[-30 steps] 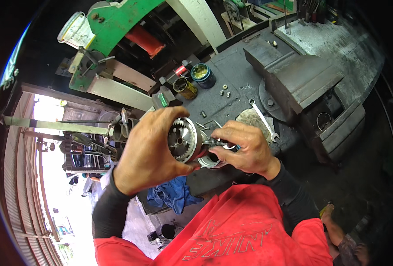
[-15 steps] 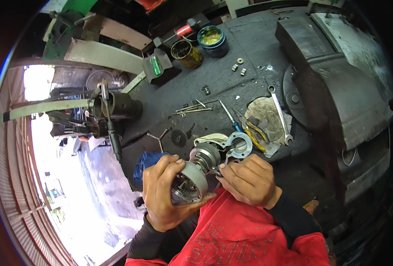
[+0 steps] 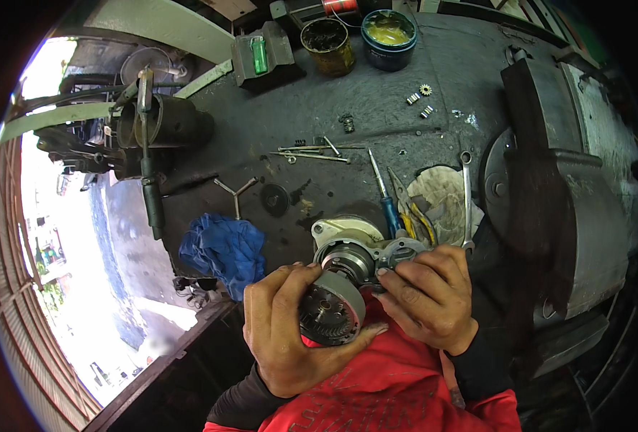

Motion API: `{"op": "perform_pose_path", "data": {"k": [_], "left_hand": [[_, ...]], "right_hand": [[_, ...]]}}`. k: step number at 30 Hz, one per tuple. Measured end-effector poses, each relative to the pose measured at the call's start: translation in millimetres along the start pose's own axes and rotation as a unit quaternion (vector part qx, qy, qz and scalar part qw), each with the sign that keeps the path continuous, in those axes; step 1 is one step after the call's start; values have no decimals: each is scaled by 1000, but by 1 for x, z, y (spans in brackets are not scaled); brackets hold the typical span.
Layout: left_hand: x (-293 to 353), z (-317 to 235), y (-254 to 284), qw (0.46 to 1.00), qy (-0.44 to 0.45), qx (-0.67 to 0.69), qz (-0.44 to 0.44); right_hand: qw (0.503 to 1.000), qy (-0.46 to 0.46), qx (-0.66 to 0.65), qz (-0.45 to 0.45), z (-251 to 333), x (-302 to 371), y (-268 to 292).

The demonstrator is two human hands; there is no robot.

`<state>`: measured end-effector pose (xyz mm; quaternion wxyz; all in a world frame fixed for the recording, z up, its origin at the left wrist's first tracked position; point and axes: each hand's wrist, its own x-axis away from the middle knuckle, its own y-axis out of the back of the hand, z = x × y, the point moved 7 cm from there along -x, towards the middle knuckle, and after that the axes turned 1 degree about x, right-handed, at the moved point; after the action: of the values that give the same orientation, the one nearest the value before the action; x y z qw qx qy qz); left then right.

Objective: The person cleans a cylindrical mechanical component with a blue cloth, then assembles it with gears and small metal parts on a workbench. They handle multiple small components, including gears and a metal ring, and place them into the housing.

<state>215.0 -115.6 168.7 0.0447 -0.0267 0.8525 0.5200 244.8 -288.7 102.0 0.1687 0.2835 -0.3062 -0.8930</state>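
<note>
My left hand (image 3: 272, 335) is closed round a grey metal ring gear (image 3: 351, 304), whose inner teeth and centre hub face up toward me. Attached behind it is a shiny round clutch-like part (image 3: 348, 261), set at the mouth of a cast metal housing (image 3: 394, 250). Fingers and thumb of my right hand (image 3: 430, 299) grip the housing's flanged side, hiding part of it. A cream-coloured cast end piece (image 3: 333, 229) with a bolt hole shows just beyond.
On the dark bench are a blue cloth (image 3: 225, 248), three-armed wrench (image 3: 237, 196), blue-handled screwdriver (image 3: 385, 198), yellow-handled pliers (image 3: 414, 212), combination spanner (image 3: 466, 194), and long bolts (image 3: 312, 153). Small gears (image 3: 425, 90) and grease tins (image 3: 389, 54) lie farther back. A large metal block (image 3: 578, 216) stands right.
The ring gear has tilted, its toothed inside now facing me more. The clutch-like part sits closer into the housing. My view has shifted, showing more of the blue cloth.
</note>
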Motion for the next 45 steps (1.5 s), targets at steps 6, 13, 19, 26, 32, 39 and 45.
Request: {"op": "perform_pose_path", "data": {"k": [6, 13, 19, 26, 32, 39, 45], "left_hand": [[-3, 6, -15, 999, 51, 3, 5], [-1, 17, -33, 993, 111, 19, 38], [-3, 21, -37, 985, 136, 66, 89], [-11, 21, -33, 981, 100, 61, 154], [-24, 32, -33, 975, -23, 43, 218], [-25, 32, -21, 977, -41, 108, 180], [-21, 23, -2, 984, -32, 131, 117]], "right_hand": [[999, -13, -23, 42, -13, -14, -3], [996, -13, -49, 76, -18, -19, -9], [994, 11, -32, 107, -15, -21, -8], [993, 5, -27, 116, -13, -22, -9], [993, 0, -30, 115, -15, -23, -9], [992, -6, -53, 117, -20, -27, -1], [992, -22, -36, 122, -21, -29, 4]]}}
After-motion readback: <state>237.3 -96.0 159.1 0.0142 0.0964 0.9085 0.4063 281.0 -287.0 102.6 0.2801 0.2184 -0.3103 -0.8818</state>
